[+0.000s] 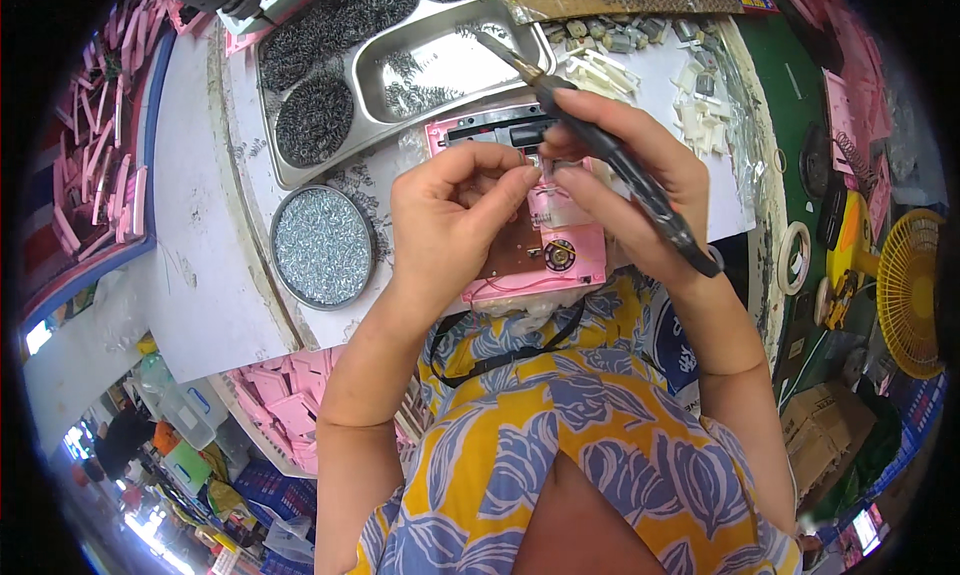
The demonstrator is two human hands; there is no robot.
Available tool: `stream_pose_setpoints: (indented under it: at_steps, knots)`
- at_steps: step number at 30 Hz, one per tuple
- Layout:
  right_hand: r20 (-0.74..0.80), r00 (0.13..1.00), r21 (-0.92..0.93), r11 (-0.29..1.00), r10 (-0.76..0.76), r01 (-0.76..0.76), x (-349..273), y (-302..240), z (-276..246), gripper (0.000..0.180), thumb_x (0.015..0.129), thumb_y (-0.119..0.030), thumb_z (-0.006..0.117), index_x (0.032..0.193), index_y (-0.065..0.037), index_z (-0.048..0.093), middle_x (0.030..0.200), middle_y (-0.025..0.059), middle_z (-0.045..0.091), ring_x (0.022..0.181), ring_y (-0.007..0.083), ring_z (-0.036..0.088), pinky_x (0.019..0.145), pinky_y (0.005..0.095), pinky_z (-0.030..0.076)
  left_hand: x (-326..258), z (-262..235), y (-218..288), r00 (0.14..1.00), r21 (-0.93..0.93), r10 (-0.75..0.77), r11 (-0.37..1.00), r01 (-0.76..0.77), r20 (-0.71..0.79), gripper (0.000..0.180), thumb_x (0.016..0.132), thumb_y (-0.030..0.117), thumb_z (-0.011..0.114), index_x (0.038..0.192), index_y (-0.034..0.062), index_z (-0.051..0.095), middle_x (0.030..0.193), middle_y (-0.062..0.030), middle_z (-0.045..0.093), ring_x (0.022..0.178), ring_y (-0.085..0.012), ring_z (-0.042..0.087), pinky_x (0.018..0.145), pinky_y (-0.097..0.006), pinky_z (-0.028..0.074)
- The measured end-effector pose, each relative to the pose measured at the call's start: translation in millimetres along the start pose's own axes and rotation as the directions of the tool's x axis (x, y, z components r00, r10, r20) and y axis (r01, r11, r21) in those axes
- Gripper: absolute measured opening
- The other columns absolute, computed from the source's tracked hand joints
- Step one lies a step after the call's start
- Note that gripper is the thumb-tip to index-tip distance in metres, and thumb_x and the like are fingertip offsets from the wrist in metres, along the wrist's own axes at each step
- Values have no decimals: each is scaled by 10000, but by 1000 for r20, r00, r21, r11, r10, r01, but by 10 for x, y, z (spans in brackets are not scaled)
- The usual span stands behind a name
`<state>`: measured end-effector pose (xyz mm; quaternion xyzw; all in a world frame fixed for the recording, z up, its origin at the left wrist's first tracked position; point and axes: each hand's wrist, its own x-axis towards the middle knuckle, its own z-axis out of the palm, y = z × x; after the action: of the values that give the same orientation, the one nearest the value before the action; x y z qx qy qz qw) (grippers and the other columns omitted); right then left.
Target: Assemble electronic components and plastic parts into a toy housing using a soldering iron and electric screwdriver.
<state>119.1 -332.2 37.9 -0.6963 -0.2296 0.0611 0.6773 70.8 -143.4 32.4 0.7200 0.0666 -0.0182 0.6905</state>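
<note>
My left hand is closed, thumb and forefinger pinched together over a pink plastic casing. What it pinches is too small to make out. My right hand has a black-handled tool lying across the palm, its tapered metal tip pointing up and left, away from the casing. The thumb and fingers of that hand meet close to the left fingertips, around a small pale part. Inside the casing are a brown board, a round black part and thin wires.
A metal tray beyond my hands holds small black springs. Left of the casing stands a round dish of tiny silvery pieces. White plastic parts and small motors lie at the far right. A yellow fan stands at the right.
</note>
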Motion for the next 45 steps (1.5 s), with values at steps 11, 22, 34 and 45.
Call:
stream_pose_setpoints:
  at_steps: [11, 22, 34, 45]
  knots:
    - [34, 999, 42, 999, -26, 24, 169, 57, 157, 486, 887, 17, 658, 1361, -77, 615, 1039, 53, 688, 946, 125, 672, 868, 267, 551, -23, -71, -26, 999, -85, -16, 996, 20, 40, 116, 951, 84, 685, 987, -17, 727, 785, -16, 707, 660, -38, 570, 593, -211, 472]
    - [-42, 976, -266, 944, -213, 194, -24, 58, 119, 465, 805, 34, 765, 1249, -69, 672, 984, 48, 671, 851, 140, 648, 752, 282, 526, 18, -174, -30, 996, 18, -75, 997, 74, 38, 90, 925, 82, 711, 956, -3, 712, 813, -22, 703, 650, -61, 568, 585, -208, 458]
    - [158, 962, -328, 907, -222, 263, -273, -46, -517, 246, 815, -126, 770, 1024, -22, 692, 721, 58, 654, 549, 134, 560, 518, 263, 428, 129, -88, -155, 941, 650, 338, 710, -272, 24, 86, 771, 103, 754, 766, 40, 696, 745, -89, 602, 644, -259, 604, 597, -379, 481]
    - [199, 943, -385, 864, -266, 325, -153, 18, -444, 209, 781, -113, 783, 961, -30, 717, 706, 56, 655, 533, 144, 569, 500, 260, 429, 143, -111, -195, 929, 612, 371, 729, -305, 21, 84, 772, 98, 751, 775, 41, 690, 737, -87, 586, 615, -254, 586, 568, -372, 459]
